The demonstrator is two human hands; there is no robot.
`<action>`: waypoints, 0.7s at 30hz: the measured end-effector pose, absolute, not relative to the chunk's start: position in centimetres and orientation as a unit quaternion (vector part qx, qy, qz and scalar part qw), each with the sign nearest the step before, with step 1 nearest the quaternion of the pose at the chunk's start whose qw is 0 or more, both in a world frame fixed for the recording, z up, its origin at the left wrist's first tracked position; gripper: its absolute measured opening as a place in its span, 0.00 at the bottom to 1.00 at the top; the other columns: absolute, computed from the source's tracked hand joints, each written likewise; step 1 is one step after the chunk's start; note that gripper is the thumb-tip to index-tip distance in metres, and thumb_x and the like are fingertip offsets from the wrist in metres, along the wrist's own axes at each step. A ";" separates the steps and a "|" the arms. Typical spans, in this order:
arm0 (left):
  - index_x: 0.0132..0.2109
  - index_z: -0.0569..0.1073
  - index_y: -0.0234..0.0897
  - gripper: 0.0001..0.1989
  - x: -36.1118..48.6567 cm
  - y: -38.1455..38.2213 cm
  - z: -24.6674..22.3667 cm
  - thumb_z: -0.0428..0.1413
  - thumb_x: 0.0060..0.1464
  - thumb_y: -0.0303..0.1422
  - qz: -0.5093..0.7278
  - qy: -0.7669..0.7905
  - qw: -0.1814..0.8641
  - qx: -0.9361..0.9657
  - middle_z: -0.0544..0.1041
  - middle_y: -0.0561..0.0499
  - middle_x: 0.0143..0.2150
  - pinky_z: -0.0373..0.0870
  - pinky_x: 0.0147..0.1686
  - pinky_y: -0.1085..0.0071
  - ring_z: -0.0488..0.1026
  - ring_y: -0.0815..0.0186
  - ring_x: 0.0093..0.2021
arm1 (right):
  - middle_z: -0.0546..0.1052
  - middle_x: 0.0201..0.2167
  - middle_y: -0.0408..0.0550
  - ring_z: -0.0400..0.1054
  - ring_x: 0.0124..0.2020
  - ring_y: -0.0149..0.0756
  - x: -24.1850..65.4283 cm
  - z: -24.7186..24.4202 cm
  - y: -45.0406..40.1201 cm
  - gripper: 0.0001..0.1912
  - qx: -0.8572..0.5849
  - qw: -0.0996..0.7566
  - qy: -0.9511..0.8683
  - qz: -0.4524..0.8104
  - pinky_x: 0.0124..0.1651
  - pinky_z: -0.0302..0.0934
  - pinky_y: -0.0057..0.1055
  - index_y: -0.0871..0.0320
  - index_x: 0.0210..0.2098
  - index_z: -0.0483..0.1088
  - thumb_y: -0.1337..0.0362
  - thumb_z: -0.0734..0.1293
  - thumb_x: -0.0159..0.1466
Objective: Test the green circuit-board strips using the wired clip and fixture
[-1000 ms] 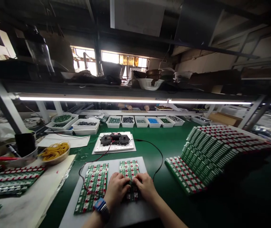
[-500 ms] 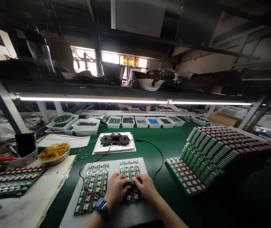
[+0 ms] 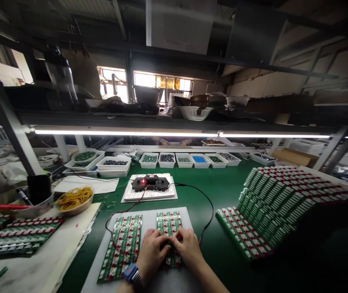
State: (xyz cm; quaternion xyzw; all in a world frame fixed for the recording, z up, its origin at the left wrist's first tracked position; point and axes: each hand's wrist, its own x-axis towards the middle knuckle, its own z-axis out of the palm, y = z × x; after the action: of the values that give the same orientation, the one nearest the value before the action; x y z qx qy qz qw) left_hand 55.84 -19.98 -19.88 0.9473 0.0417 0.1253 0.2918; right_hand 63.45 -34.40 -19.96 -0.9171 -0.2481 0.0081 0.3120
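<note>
My left hand (image 3: 154, 249), with a blue watch (image 3: 132, 272) at its wrist, is closed over the middle of a circuit board panel (image 3: 169, 219). My right hand (image 3: 188, 246) is closed on the same panel, its fingertips meeting the left ones. Whatever the fingertips pinch is hidden. A second panel (image 3: 121, 242) lies left of my hands on a pale mat (image 3: 186, 213). A black wire (image 3: 212, 203) runs down to behind my right hand; a red-and-black wire (image 3: 109, 219) crosses the left panel towards my left hand. Both come from a black module (image 3: 151, 184) showing red lights.
Stacked panels (image 3: 271, 199) stand at right, one panel (image 3: 242, 232) leaning out at their foot. White bins of small parts (image 3: 184, 160) line the back. A bowl of yellow rubber bands (image 3: 75, 199) and more panels (image 3: 21, 234) lie left. Another person's hands (image 3: 174, 142) show beyond.
Red lights now glow on the black module, which was dark. My fingertips have come together over the panel. The whole view has shifted slightly.
</note>
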 end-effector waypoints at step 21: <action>0.42 0.80 0.40 0.09 55.8 -20.1 -19.9 0.60 0.53 0.28 0.124 0.049 0.300 0.944 0.75 0.48 0.37 0.67 0.49 0.59 0.68 0.56 0.45 | 0.76 0.27 0.45 0.69 0.36 0.39 63.5 -21.8 -34.8 0.12 -0.898 0.353 -0.258 -0.051 0.42 0.55 0.30 0.56 0.26 0.72 0.62 0.64 0.65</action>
State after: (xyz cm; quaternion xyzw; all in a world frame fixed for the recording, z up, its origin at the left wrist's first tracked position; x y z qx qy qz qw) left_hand 55.78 -20.05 -19.93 0.9445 0.0489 0.1245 0.3002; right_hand 63.52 -34.82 -21.82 -0.8979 -0.2576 -0.0509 0.3533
